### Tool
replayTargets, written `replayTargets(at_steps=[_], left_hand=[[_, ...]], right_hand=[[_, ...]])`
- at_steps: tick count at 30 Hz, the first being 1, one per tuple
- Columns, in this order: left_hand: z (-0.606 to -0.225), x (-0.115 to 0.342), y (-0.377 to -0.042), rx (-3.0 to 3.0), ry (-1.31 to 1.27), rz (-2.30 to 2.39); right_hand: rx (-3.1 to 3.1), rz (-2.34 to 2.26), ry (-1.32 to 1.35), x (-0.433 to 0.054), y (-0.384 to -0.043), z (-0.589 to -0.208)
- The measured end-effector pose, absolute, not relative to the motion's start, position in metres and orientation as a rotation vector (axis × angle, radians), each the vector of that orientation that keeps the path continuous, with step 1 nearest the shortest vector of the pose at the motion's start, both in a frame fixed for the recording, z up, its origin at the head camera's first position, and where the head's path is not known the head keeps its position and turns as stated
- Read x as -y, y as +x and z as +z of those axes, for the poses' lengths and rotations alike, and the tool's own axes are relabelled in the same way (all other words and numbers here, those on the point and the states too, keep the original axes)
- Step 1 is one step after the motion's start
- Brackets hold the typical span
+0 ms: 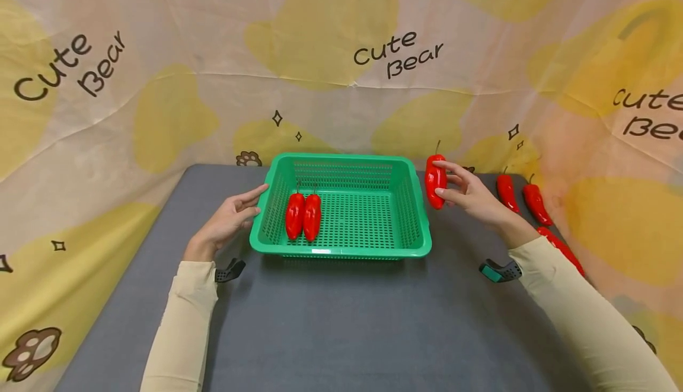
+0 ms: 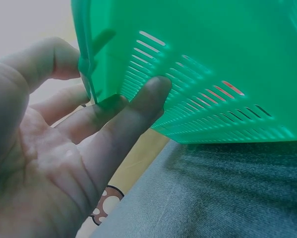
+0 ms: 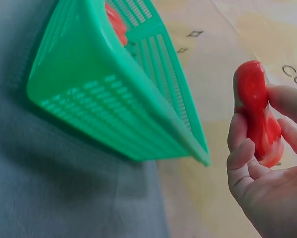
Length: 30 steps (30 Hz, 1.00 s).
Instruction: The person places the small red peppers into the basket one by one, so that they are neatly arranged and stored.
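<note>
A green plastic basket (image 1: 341,252) with slotted walls stands on the grey table, and two glossy red peppers (image 1: 295,216) lie side by side in its left part. My left hand (image 1: 226,223) touches the basket's left side; in the left wrist view its fairly straight fingers (image 2: 148,99) rest against the outer wall below the rim. Just right of the basket, my right hand (image 1: 469,193) pinches another red pepper (image 1: 434,181) between thumb and fingers, stem upward. The right wrist view shows this pepper (image 3: 255,104) held apart from the basket wall.
Along the table's right edge lie three more red peppers (image 1: 536,203), one partly behind my right forearm. A printed cloth (image 1: 320,113) hangs behind the table and at both sides. The grey tabletop (image 1: 347,321) extends in front of the basket.
</note>
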<state>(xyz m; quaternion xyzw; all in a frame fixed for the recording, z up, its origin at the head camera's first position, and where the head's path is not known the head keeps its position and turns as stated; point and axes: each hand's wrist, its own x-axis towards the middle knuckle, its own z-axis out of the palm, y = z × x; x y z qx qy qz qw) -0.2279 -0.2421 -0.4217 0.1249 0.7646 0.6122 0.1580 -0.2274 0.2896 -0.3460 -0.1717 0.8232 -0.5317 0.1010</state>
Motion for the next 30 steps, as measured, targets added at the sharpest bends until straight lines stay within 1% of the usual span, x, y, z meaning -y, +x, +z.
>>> replayTargets(at_steps=[6, 17, 30], left_hand=[[-0.425, 0.240, -0.226, -2.183, 0.352, 1.762], [-0.427, 0.241, -0.225, -2.182, 0.372, 1.752], [-0.421, 0.242, -0.227, -2.161, 0.327, 1.754]], right_hand=[[-2.330, -1.630, -0.548, -0.272, -0.229, -0.350], [-2.183, -1.639, -0.527, -0.237, -0.230, -0.359], [-2.081, -1.659, -0.561, -0.197, -0.242, -0.356]])
